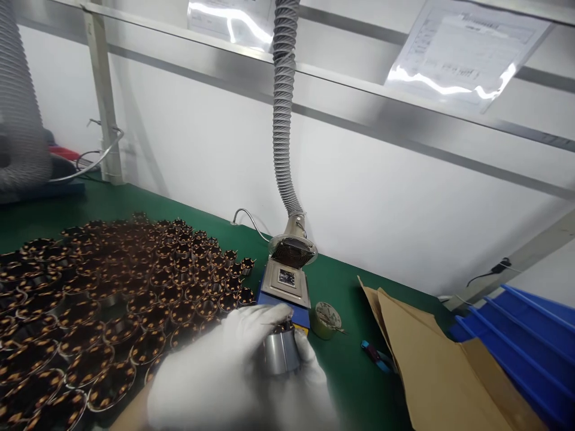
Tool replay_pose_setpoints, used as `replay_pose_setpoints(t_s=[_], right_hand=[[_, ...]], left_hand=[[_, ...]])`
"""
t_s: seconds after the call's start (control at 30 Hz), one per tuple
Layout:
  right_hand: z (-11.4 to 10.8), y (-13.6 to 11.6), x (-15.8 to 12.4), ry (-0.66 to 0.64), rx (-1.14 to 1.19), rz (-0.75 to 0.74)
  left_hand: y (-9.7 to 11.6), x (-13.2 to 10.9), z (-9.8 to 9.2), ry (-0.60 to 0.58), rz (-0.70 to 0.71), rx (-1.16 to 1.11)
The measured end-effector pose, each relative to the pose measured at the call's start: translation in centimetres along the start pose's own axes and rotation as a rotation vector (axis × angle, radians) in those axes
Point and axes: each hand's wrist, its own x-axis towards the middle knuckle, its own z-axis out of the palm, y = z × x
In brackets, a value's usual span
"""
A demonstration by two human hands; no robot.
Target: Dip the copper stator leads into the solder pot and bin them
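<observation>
Now both hands (224, 359) pinching metal cylinder (281, 354); ring cluster (81, 314) crowding left; green bench (353, 308) showing between tin (327, 322) and cardboard (431, 359) edge.

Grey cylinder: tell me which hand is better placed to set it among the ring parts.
The left hand, probably: the ring parts lie on its side, and it reaches over the grey cylinder. The right hand, farther from them, would likely have to cross over.
</observation>
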Motion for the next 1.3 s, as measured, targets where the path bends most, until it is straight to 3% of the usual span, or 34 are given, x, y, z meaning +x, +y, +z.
replay_pose_setpoints(t_s=[0.1, 0.2, 0.3, 0.4, 0.43, 0.53, 0.57, 0.7, 0.83, 0.87, 0.9, 1.0, 1.07, 1.1, 1.17, 1.3], right_hand=[[0.1, 0.4, 0.1, 0.023, -0.037, -0.030], [-0.1, 1.0, 0.2, 0.079, -0.068, -0.086], [-0.4, 1.5, 0.1, 0.132, -0.091, -0.126], [-0.8, 1.8, 0.0, 0.071, -0.111, -0.104], [-0.9, 1.8, 0.2, 0.033, -0.113, -0.090], [-1.4, 1.7, 1.1, -0.025, -0.139, -0.106], [-1.6, 1.7, 1.5, -0.020, -0.156, -0.130], [-2.0, 1.6, 2.4, 0.025, -0.234, -0.230], [-1.0, 1.2, 1.1, -0.029, -0.194, -0.132], [-0.6, 1.0, 0.7, -0.045, -0.167, -0.092], [-0.1, 0.7, 0.3, -0.055, -0.135, -0.059], [0.7, -0.1, -0.4, -0.080, -0.023, -0.003], [0.8, -0.6, -0.4, -0.081, 0.006, -0.004], [0.7, -0.7, -0.4, -0.078, 0.003, -0.007], [0.4, -0.7, -0.4, -0.080, -0.017, 0.012], [0.0, -0.2, -0.4, -0.167, -0.090, 0.163]], left_hand=[[0.1, 0.4, 0.0, 0.011, 0.026, -0.092], [0.0, 0.9, 0.5, 0.173, 0.035, -0.338], [-0.2, 1.1, 0.8, 0.321, -0.115, -0.546], [-0.3, 1.2, 0.5, 0.434, -0.242, -0.695], [-0.2, 1.2, 0.4, 0.424, -0.239, -0.715], [0.5, 1.2, 0.7, 0.201, -0.289, -0.783], [0.7, 1.1, 1.1, 0.180, -0.311, -0.772], [1.1, 1.3, 2.2, 0.506, -0.323, -0.706], [0.2, 1.3, 0.9, 0.724, -0.308, -0.860], [-0.1, 1.2, 0.4, 0.728, -0.277, -0.869], [-0.2, 1.1, 0.0, 0.661, -0.253, -0.859], [0.0, 0.6, -0.6, 0.154, -0.236, -0.692], [0.5, 0.2, -0.4, -0.057, -0.229, -0.583], [0.9, 0.1, -0.1, -0.061, -0.236, -0.566], [1.5, 0.1, 0.5, 0.037, -0.270, -0.621], [1.4, 0.8, 1.8, 0.362, -0.391, -0.765]])
